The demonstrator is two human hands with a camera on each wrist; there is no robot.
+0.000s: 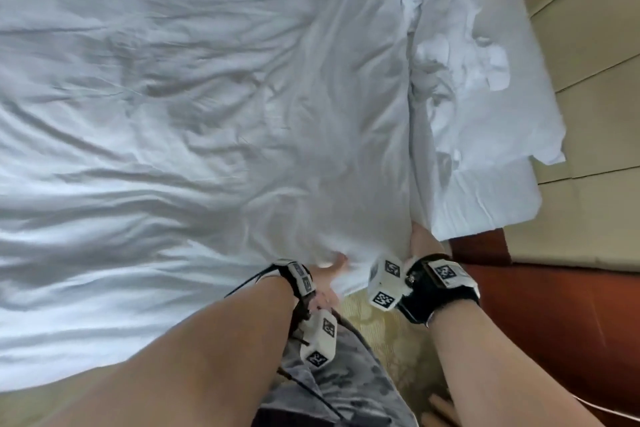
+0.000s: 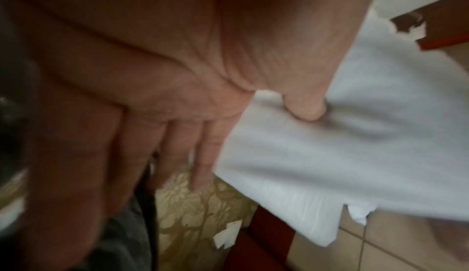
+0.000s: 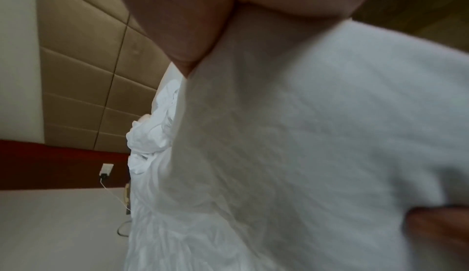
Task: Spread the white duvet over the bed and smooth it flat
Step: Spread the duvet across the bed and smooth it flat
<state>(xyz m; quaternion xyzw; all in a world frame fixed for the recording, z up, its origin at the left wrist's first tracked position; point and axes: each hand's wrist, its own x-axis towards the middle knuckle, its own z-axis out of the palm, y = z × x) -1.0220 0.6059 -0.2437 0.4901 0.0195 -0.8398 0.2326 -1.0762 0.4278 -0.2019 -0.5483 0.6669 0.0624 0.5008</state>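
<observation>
The white duvet (image 1: 180,121) lies wrinkled across most of the bed, and its near edge hangs at the bedside by my hands. At that edge my left hand (image 1: 334,270) pinches the cloth. In the left wrist view its thumb (image 2: 304,109) digs a dimple into the duvet (image 2: 330,155) while the fingers (image 2: 203,155) stay straight beside it. To the right, my right hand (image 1: 420,239) holds the duvet's edge. The right wrist view shows the thumb (image 3: 187,34) against the duvet (image 3: 304,135), which covers the fingers.
Crumpled white bedding (image 1: 464,55) and the bare mattress sheet (image 1: 485,198) lie at the bed's head on the right. A beige padded wall (image 1: 588,45) and red-brown wooden furniture (image 1: 554,322) stand beyond. I stand on patterned carpet (image 1: 381,329). A wall socket with a cable (image 3: 106,171) is nearby.
</observation>
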